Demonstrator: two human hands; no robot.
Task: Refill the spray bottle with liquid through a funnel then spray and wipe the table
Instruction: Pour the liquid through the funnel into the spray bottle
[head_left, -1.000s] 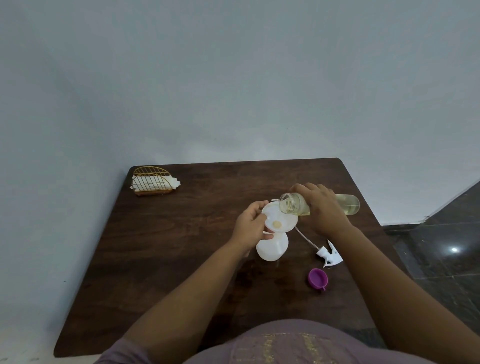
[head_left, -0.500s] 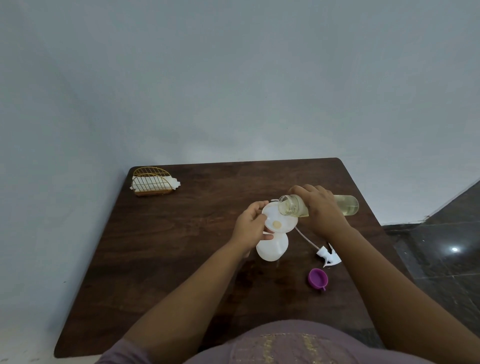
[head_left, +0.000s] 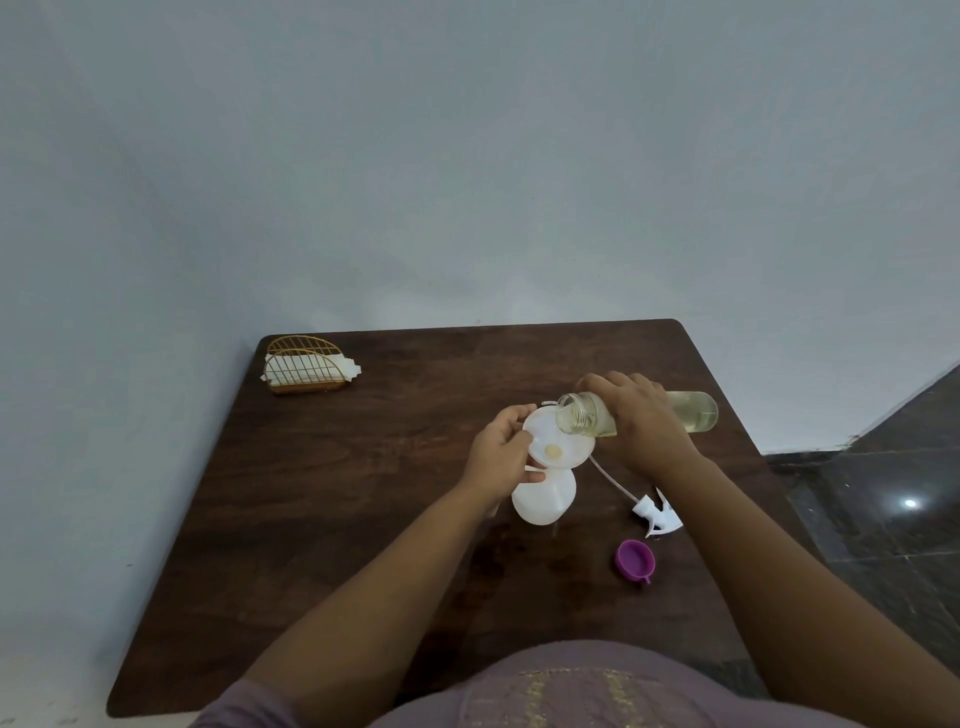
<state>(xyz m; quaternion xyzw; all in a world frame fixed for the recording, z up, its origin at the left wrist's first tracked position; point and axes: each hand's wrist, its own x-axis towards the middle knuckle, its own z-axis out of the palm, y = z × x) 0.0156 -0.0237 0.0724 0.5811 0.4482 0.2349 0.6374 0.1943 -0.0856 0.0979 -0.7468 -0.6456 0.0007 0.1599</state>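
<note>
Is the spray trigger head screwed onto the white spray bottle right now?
No. The spray trigger head lies on the table beside the white spray bottle, whose neck holds the funnel.

A white funnel (head_left: 558, 444) sits in the upright white spray bottle (head_left: 543, 496) mid-frame; the clear refill bottle (head_left: 587, 414) tips pale-yellow liquid in.

The right hand (head_left: 636, 418) hides the clear bottle's (head_left: 691, 411) middle.
</note>
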